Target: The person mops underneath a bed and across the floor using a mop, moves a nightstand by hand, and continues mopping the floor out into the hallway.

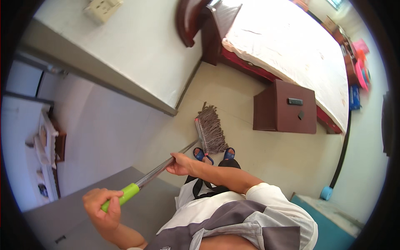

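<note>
Beige floor (235, 98), sheeted bed (287, 46), left hand (102, 208), right hand (180, 164), each grip closed around mop (212, 131)

Bright light, bed sheet (287, 46) washed out by glare, fisheye-curved edges, blackened corners, softness near rim

White-sheeted bed (287, 37), reddish-brown cabinet (293, 118) (black remote (295, 101) on top), cream wall socket (102, 9), blue roll (326, 193)

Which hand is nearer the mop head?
Right: the right hand is on the metal pole, nearer the mop head; the left hand holds the green grip, farther away.
</note>
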A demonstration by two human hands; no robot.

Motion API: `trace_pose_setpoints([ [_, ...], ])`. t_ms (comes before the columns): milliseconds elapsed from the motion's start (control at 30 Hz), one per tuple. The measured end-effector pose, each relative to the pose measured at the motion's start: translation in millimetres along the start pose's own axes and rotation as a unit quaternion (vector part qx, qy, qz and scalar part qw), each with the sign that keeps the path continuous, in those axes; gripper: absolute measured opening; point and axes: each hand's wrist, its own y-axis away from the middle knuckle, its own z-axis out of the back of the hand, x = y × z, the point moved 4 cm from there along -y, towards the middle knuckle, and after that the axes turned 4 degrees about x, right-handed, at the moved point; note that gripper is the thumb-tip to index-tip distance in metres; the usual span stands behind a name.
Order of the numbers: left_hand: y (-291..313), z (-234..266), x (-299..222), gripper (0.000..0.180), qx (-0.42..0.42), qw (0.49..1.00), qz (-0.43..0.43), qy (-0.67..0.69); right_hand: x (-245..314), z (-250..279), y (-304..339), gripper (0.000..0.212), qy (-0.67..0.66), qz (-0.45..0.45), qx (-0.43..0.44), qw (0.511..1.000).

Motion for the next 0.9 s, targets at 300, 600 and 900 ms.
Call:
trace_pose_setpoints([
  [300, 48, 57, -20, 0.010, -0.173, 0.981, 0.066, -0.055, -45, -50, 7, 0.020, 0.061, -0.088, -0.050, 0.993],
  [600, 151, 98, 21, 0.024, -0.311, 0.842, 0.369, -0.243, -133, -38, -65, 0.026, 0.148, -0.219, -0.062, 0.962],
  [900, 238, 133, 72, 0.029, -0.366, 0.755, 0.514, -0.178, -183, -49, -90, 0.034, 0.208, -0.272, -0.030, 0.939],
])
